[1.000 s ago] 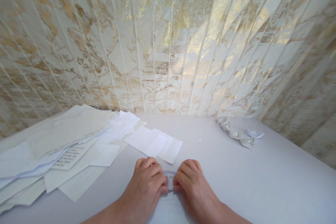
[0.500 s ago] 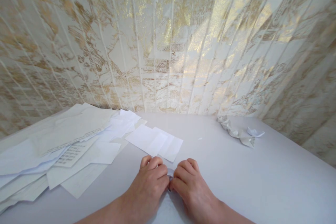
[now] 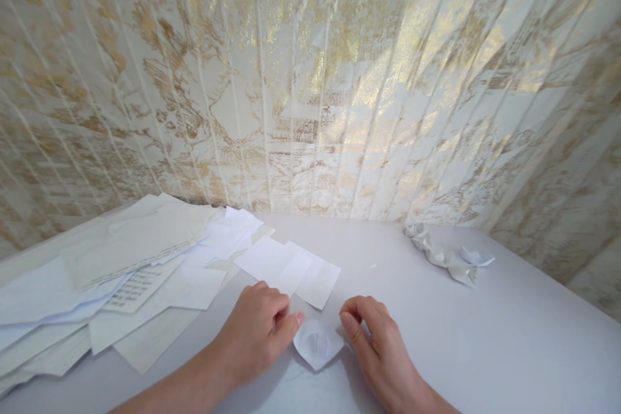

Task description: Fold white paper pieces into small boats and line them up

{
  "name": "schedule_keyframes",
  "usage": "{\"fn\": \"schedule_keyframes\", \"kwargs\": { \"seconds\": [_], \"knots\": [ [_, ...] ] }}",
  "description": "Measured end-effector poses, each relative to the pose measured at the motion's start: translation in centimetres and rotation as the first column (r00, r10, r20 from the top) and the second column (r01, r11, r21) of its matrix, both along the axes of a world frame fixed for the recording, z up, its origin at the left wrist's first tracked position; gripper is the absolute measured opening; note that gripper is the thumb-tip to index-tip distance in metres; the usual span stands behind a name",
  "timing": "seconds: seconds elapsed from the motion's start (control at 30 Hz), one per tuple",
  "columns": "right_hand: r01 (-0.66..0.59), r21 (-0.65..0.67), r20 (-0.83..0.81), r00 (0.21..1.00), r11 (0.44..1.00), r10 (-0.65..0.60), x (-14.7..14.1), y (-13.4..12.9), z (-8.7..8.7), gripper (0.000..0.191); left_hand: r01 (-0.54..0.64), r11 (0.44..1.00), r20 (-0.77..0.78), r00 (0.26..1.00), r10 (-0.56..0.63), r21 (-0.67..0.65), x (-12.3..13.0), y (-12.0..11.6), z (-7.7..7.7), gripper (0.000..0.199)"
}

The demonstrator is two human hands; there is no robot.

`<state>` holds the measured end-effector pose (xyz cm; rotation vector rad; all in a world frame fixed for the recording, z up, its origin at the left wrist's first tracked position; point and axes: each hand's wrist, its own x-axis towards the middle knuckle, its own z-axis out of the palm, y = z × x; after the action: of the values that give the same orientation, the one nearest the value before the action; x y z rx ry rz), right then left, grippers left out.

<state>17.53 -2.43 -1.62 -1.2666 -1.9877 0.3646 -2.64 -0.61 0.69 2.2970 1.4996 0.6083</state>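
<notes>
A small white folded paper (image 3: 316, 344) with raised edges and a crease in its middle lies between my hands near the front of the table. My left hand (image 3: 259, 330) is beside its left edge, fingers curled and thumb pointing at the paper; nothing shows in its grasp. To the right of the paper, my right hand (image 3: 381, 346) has its fingers bent with the thumb near the index finger. A bit of paper shows by its fingertips, but whether they grip it is unclear.
Loose sheets (image 3: 140, 239), some printed, are heaped on the left of the white table (image 3: 485, 336). Two blank white slips (image 3: 315, 275) lie beyond my hands. Crumpled folded papers (image 3: 439, 255) sit at the back right, before a patterned curtain (image 3: 310, 77).
My hands have moved apart, the left one leftward and the right one rightward. The folded paper, earlier mostly hidden between my fingers, now shows opened out. The view has shifted slightly.
</notes>
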Motion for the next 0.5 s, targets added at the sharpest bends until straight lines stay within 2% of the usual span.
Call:
{"fn": "schedule_keyframes", "kwargs": {
  "seconds": [0.1,0.23,0.33,0.4,0.5],
  "knots": [
    [-0.034,-0.048,0.09,0.995,0.998,0.038,-0.14,-0.34,0.13,0.011,0.007,0.997,-0.095,0.995,-0.014,-0.075,0.37,-0.12,-0.21,0.034],
    [-0.223,0.052,0.224,0.952,0.973,0.206,-0.19,-0.51,0.81,0.016,0.004,0.995,-0.113,0.993,-0.016,-0.099,0.64,-0.07,-0.59,0.029],
    [-0.346,0.074,0.304,0.901,0.935,0.309,-0.12,-0.25,0.96,0.01,0.008,0.995,-0.108,0.994,-0.019,-0.099,0.63,0.17,-0.64,0.028],
    [-0.38,0.087,0.314,0.888,0.921,0.337,-0.05,-0.03,0.73,0.003,0.007,0.995,-0.109,0.994,-0.018,-0.101,0.57,0.32,-0.63,0.027],
    [-0.372,0.12,0.273,0.904,0.921,0.329,0.06,0.18,0.18,0.017,0.004,0.994,-0.11,0.994,-0.016,-0.105,0.5,0.49,-0.68,0.025]
  ]
}}
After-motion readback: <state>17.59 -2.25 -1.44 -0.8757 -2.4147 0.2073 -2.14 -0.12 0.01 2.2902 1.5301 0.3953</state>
